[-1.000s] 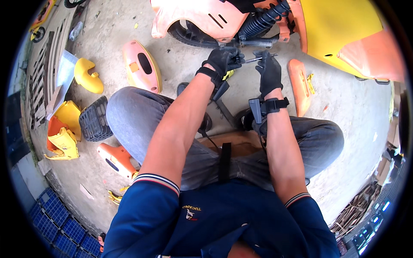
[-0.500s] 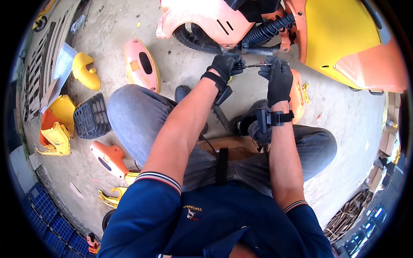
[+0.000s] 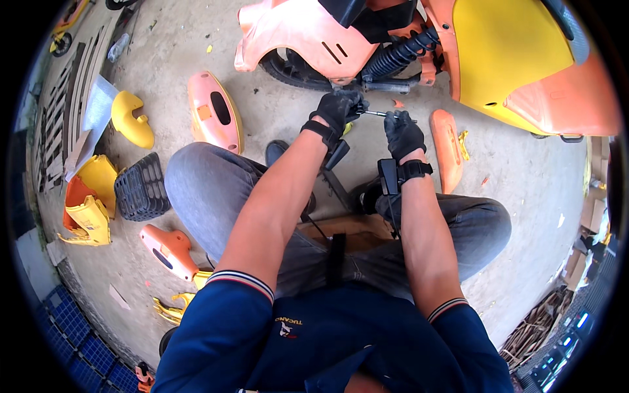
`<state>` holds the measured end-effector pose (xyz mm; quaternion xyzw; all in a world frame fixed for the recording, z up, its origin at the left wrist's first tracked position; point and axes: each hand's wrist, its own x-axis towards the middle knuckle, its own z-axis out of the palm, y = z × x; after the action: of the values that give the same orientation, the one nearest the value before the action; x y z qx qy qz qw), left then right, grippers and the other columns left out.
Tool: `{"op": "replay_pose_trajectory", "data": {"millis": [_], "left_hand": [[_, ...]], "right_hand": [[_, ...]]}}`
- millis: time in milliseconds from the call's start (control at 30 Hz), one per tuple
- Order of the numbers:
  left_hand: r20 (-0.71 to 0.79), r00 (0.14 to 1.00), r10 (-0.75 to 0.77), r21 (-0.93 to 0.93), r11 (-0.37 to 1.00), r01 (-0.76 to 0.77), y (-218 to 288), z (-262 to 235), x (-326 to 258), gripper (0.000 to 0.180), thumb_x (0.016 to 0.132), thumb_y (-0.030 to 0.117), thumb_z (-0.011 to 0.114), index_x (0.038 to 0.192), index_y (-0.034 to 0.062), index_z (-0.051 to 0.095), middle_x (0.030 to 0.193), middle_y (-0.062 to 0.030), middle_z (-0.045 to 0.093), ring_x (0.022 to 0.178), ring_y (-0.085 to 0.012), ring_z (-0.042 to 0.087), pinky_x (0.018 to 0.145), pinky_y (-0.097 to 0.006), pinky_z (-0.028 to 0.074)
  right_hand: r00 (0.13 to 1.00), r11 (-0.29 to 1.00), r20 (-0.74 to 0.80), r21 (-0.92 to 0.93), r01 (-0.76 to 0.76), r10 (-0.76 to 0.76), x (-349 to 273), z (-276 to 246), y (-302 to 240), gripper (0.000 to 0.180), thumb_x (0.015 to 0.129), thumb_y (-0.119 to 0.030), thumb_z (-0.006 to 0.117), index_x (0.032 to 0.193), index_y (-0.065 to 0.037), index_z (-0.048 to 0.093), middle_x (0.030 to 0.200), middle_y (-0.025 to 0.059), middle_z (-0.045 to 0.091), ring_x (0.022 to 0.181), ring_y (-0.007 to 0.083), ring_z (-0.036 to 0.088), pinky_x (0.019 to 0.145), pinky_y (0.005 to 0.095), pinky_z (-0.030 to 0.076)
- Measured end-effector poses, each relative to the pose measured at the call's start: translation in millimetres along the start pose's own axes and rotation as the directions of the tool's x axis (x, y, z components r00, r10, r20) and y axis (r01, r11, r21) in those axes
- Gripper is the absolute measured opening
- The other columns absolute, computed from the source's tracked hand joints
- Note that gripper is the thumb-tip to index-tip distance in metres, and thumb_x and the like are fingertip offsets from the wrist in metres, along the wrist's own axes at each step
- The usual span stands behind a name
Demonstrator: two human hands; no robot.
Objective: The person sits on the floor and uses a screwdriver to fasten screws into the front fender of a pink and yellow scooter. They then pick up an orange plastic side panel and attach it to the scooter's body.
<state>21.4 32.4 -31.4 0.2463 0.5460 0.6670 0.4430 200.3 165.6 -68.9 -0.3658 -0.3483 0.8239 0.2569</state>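
Both gloved hands closed on a thin metal tool [image 3: 379, 114] just below the scooter's [image 3: 419, 46] black shock [image 3: 396, 56]: left hand [image 3: 337, 108] fisted at one end, right hand [image 3: 401, 131] gripping the other, above the concrete floor [image 3: 275, 124].

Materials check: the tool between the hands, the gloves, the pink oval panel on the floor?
Tool: thin silvery shaft, looks like bare steel; its type is too small to tell. Left hand and right hand wear black gloves, matte and creased, likely fabric or synthetic leather. Pink oval panel: smooth, glossy moulded shell with a dark cut-out, probably painted plastic.
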Motion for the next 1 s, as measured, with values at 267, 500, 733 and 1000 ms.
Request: {"op": "replay_pose_trajectory", "data": {"millis": [267, 500, 733, 1000], "left_hand": [[0.200, 0.923, 0.329, 0.537, 0.751, -0.384, -9.2, -12.3, 4.3, 0.027, 0.071, 0.005, 0.072, 0.097, 0.0071, 0.065, 0.097, -0.0070, 0.066, 0.089, -0.0229, 0.063, 0.076, -0.032, 0.050], [0.193, 0.925, 0.327, 0.605, 0.703, -0.374, 1.3, -8.1, 0.3, 0.025, 0.070, 0.009, 0.074, 0.094, 0.0116, 0.067, 0.089, -0.0074, 0.065, 0.085, -0.0270, 0.062, 0.074, -0.034, 0.049], [0.127, 0.977, 0.170, 0.477, 0.854, -0.210, -7.8, -6.5, 3.9, 0.018, 0.081, 0.007, 0.066, 0.098, 0.0052, 0.064, 0.094, -0.0077, 0.065, 0.088, -0.0197, 0.063, 0.077, -0.031, 0.051], [0.120, 0.976, 0.180, 0.471, 0.855, -0.216, -8.7, -6.2, 1.2, 0.014, 0.091, 0.004, 0.052, 0.100, 0.0008, 0.062, 0.097, -0.0088, 0.065, 0.089, -0.0158, 0.063, 0.079, -0.029, 0.052]], "right_hand": [[0.994, 1.000, -0.107, -0.003, -0.020, 0.019, -2.1, 13.5, -10.8, 0.021, 0.098, -0.017, 0.046, 0.101, 0.003, 0.052, 0.091, 0.0125, 0.060, 0.080, 0.0191, 0.062, 0.074, 0.0279, 0.055], [0.970, 0.965, -0.193, 0.243, -0.096, 0.145, -22.1, 53.6, -31.4, 0.022, 0.098, -0.021, 0.045, 0.099, -0.001, 0.053, 0.088, 0.0144, 0.060, 0.074, 0.0207, 0.062, 0.069, 0.0317, 0.056], [0.910, 0.941, -0.278, 0.230, -0.247, 0.307, -9.2, 50.5, -19.4, 0.024, 0.098, -0.022, 0.045, 0.099, 0.000, 0.053, 0.090, 0.0124, 0.061, 0.078, 0.0206, 0.062, 0.073, 0.0330, 0.056], [0.839, 0.865, -0.230, 0.233, -0.445, 0.493, 9.6, 29.5, 15.8, 0.024, 0.097, -0.023, 0.047, 0.091, -0.003, 0.058, 0.081, 0.0084, 0.062, 0.072, 0.0186, 0.062, 0.064, 0.0280, 0.054]]}}
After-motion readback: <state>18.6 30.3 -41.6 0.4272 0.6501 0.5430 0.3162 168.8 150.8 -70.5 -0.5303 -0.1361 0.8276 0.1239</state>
